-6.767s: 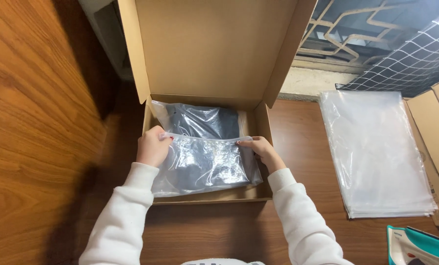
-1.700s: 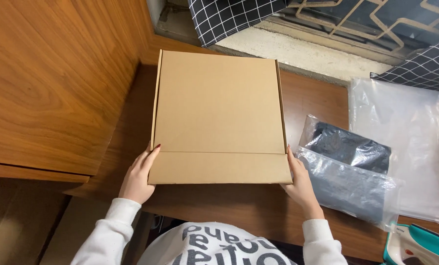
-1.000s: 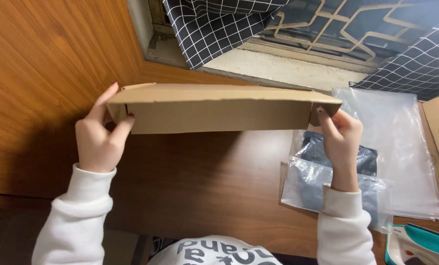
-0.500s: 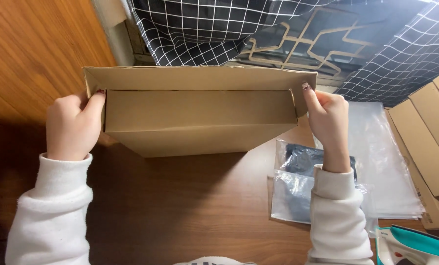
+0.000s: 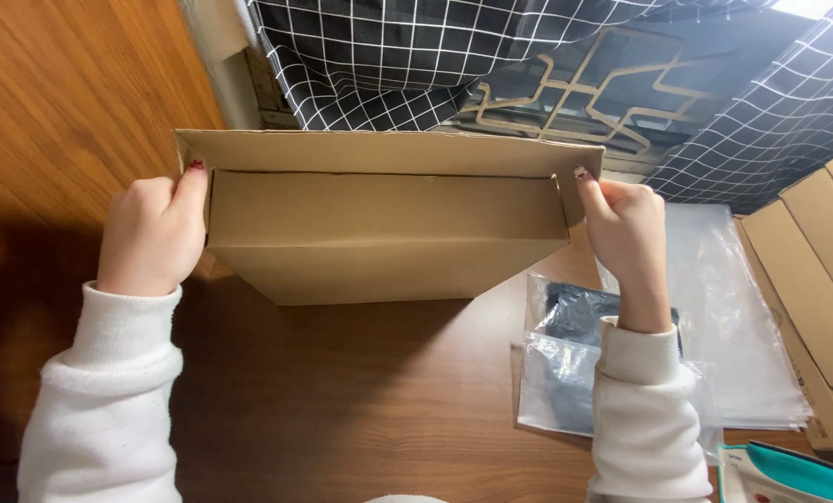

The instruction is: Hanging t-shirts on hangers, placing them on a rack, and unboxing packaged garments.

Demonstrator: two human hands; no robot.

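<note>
1. Cardboard box [image 5: 388, 233] was held tilted above the wooden table [image 5: 342, 401].
2. Left hand [image 5: 151, 233] and right hand [image 5: 626, 237] were closed on its side flaps.
3. Risk: a flap slipping from the fingertips, dropping the box onto the bagged dark garment [image 5: 565, 363].

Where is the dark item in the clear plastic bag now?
In the head view the bagged dark item lies on the wooden table at lower right, partly under the right sleeve, beside the stack of clear bags.
</note>
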